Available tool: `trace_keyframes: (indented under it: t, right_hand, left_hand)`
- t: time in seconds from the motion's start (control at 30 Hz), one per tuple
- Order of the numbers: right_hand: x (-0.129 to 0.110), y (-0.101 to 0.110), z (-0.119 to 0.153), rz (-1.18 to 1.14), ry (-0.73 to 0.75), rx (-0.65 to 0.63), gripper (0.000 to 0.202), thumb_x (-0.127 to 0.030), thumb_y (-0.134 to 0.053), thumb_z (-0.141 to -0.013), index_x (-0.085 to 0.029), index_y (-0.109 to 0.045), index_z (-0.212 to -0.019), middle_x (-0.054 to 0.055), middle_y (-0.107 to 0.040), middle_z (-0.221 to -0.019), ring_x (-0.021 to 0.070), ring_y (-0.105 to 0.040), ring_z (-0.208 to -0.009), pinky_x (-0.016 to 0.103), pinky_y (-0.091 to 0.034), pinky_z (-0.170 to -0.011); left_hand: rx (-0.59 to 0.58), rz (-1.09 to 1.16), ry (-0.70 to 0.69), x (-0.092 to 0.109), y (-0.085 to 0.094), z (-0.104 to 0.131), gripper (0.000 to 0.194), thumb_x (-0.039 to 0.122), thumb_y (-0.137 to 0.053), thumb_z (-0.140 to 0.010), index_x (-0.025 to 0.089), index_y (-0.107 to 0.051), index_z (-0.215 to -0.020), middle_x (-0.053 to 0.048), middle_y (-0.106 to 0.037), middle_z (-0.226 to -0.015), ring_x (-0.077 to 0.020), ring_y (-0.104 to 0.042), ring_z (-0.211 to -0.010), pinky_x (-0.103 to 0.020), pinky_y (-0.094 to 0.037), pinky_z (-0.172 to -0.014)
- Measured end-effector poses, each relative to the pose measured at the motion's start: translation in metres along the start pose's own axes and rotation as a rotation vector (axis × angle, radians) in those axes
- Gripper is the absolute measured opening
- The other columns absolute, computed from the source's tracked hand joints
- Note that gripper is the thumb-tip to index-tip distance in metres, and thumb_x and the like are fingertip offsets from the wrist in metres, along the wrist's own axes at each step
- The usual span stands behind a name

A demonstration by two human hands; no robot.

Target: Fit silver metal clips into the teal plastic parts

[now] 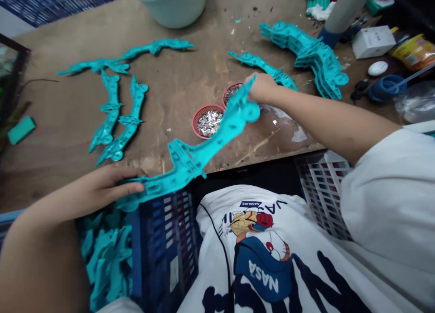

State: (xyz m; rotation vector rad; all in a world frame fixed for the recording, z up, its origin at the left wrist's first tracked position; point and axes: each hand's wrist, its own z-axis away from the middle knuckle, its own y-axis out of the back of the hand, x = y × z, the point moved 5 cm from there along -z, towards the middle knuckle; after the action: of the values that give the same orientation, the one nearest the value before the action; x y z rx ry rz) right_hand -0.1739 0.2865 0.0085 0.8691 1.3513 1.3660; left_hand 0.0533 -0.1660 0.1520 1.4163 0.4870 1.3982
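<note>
A long turquoise plastic part (190, 161) slants across the front edge of the table. My left hand (112, 186) grips its lower left end, thumb on top. Up at the far right end of the part is my right hand (260, 89), over the rear red basket (228, 95) of small metal pieces; its fingertips are hidden behind the part, so what they touch does not show. The nearer red basket (194, 122), with shiny metal clips in it, stands just behind the middle of the part.
More turquoise parts (110, 100) lie at the left, and a stack (306, 50) at the right. A pale bucket (173, 5) stands at the back. Below the table are a blue crate (163, 249) with turquoise parts beside it and a white basket (322, 181).
</note>
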Motion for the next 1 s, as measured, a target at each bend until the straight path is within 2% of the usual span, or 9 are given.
trace_keyframes:
  t: [0.13,0.27,0.37,0.5,0.6,0.77,0.83,0.93,1.0]
  right_hand:
    - [-0.006,0.002,0.007,0.003,-0.015,0.008,0.036,-0.022,-0.079,-0.112,-0.009,-0.098,-0.141,0.03,-0.092,-0.149,0.0531,-0.085,-0.146,0.065,-0.07,-0.125]
    - [0.0,0.006,0.009,-0.082,-0.014,0.115,0.043,-0.026,-0.069,-0.116,-0.01,-0.097,-0.145,0.029,-0.091,-0.149,0.0489,-0.084,-0.143,0.061,-0.068,-0.125]
    - [0.004,0.009,0.016,-0.13,-0.023,0.161,0.047,-0.027,-0.065,-0.118,-0.009,-0.096,-0.149,0.029,-0.092,-0.148,0.0486,-0.085,-0.142,0.061,-0.069,-0.124]
    - [0.007,0.011,0.03,-0.164,-0.03,0.205,0.049,-0.023,-0.063,-0.117,-0.005,-0.095,-0.151,0.029,-0.093,-0.147,0.0472,-0.088,-0.144,0.06,-0.068,-0.13]
    - [0.011,0.008,0.037,-0.168,-0.023,0.21,0.047,-0.023,-0.064,-0.117,-0.006,-0.095,-0.148,0.028,-0.094,-0.146,0.0441,-0.089,-0.143,0.056,-0.066,-0.133]
    - [0.015,0.001,0.04,-0.157,0.075,0.162,0.057,-0.023,-0.058,-0.116,-0.008,-0.09,-0.161,0.026,-0.092,-0.152,0.042,-0.086,-0.142,0.056,-0.067,-0.13]
    - [0.015,-0.003,0.038,-0.125,0.136,0.127,0.062,-0.023,-0.054,-0.117,-0.006,-0.088,-0.165,0.026,-0.09,-0.159,0.0416,-0.083,-0.148,0.056,-0.064,-0.135]
    - [0.02,-0.008,0.03,-0.098,0.197,0.117,0.064,-0.023,-0.05,-0.117,-0.004,-0.089,-0.165,0.027,-0.088,-0.162,0.0409,-0.08,-0.153,0.056,-0.06,-0.141]
    - [0.026,-0.012,0.022,-0.142,0.207,0.133,0.063,-0.022,-0.054,-0.114,-0.006,-0.092,-0.162,0.027,-0.089,-0.158,0.042,-0.083,-0.149,0.057,-0.063,-0.139]
  left_hand:
    - [0.232,0.194,0.126,0.026,-0.019,-0.01,0.062,0.081,-0.082,-0.108,0.026,-0.069,-0.083,0.003,-0.066,-0.078,-0.0187,-0.06,-0.076,-0.027,-0.053,-0.07]
    - [0.507,0.491,0.085,0.058,-0.077,-0.044,0.075,0.105,-0.067,-0.106,0.03,-0.063,-0.117,-0.001,-0.072,-0.098,-0.0227,-0.071,-0.086,-0.034,-0.064,-0.076]
    - [0.598,0.793,0.121,0.078,-0.124,-0.064,0.067,0.097,-0.067,-0.113,0.033,-0.052,-0.128,-0.005,-0.076,-0.113,-0.029,-0.086,-0.104,-0.043,-0.075,-0.09]
    - [0.493,1.104,0.296,0.104,-0.176,-0.078,0.032,0.058,-0.059,-0.129,0.036,-0.038,-0.141,-0.007,-0.081,-0.139,-0.0304,-0.093,-0.119,-0.049,-0.081,-0.098]
    - [0.423,1.156,0.475,0.114,-0.203,-0.083,0.025,0.042,-0.058,-0.129,0.036,-0.035,-0.137,-0.009,-0.077,-0.153,-0.027,-0.091,-0.123,-0.046,-0.083,-0.096]
    - [0.261,1.207,0.579,0.126,-0.237,-0.088,0.052,0.068,-0.076,-0.122,0.037,-0.036,-0.136,-0.008,-0.08,-0.146,-0.0279,-0.093,-0.109,-0.045,-0.081,-0.09]
    - [0.168,1.222,0.567,0.134,-0.247,-0.087,0.06,0.076,-0.077,-0.118,0.037,-0.037,-0.14,-0.011,-0.08,-0.156,-0.0281,-0.095,-0.108,-0.043,-0.079,-0.088]
    - [-0.031,1.162,0.537,0.144,-0.253,-0.082,0.056,0.07,-0.077,-0.119,0.033,-0.045,-0.147,-0.021,-0.075,-0.174,-0.0283,-0.095,-0.116,-0.038,-0.077,-0.086]
    - [-0.226,1.022,0.482,0.15,-0.247,-0.078,0.054,0.06,-0.079,-0.119,0.029,-0.056,-0.155,-0.023,-0.079,-0.172,-0.0301,-0.094,-0.117,-0.037,-0.076,-0.085]
